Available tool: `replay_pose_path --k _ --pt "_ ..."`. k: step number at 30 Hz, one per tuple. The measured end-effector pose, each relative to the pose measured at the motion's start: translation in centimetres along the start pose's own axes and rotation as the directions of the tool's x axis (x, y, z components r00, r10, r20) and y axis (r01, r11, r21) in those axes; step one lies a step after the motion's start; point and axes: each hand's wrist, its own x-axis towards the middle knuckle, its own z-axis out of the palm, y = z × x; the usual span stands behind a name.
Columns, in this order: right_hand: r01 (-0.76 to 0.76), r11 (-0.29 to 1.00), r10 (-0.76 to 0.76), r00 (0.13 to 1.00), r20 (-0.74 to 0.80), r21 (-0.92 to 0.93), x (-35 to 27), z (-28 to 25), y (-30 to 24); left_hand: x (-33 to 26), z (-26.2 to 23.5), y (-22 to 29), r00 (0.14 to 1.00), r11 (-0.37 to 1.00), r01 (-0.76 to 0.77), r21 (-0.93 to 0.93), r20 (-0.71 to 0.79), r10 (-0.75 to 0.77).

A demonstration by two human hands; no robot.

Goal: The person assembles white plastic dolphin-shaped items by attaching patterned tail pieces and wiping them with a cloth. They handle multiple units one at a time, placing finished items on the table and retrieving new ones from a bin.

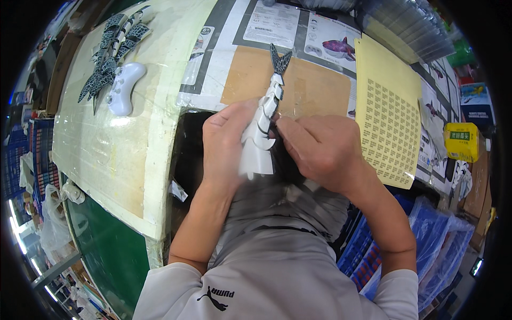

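A jointed toy fish (258,154) with a white segmented body lies belly-up or side-on, I cannot tell which. Its dark, net-patterned tail fin (279,60) points away from me over the table. My left hand (226,136) is closed around the body's left side, thumb along the segments. Against the right side, at a joint between segments, my right hand (320,144) is closed in a pinch. Its fingertips touch or nearly touch the toy, and anything between them is hidden.
To the left lie several dark patterned toy fish parts (114,45) and a white game-style controller (126,89). A yellow label sheet (392,117) lies on the right, near a yellow package (462,142). Clear plastic trays (405,24) stand behind. Blue wrapped stacks (426,240) sit lower right.
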Motion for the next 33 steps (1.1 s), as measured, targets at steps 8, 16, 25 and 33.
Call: replay_pose_path --k 8,16,25,33 --pt "-0.578 0.370 0.615 0.739 0.276 0.727 -0.9 1.5 0.2 0.1 -1.7 -0.3 0.990 0.998 -0.002 -0.067 0.141 0.012" --pt "-0.349 -0.082 0.427 0.834 0.349 0.934 0.9 4.1 0.6 -7.0 -6.6 5.3 0.940 0.673 -0.312 0.670 0.319 0.118" --pt "-0.420 0.008 0.640 0.700 0.318 0.908 2.1 4.4 -0.5 -8.4 -51.2 25.6 0.310 0.056 0.838 0.543 -0.558 0.770" --pt "-0.285 -0.399 0.594 0.643 0.483 0.871 2.2 2.9 -0.2 -11.0 -59.0 25.4 0.299 -0.112 0.815 0.569 -0.247 0.922"
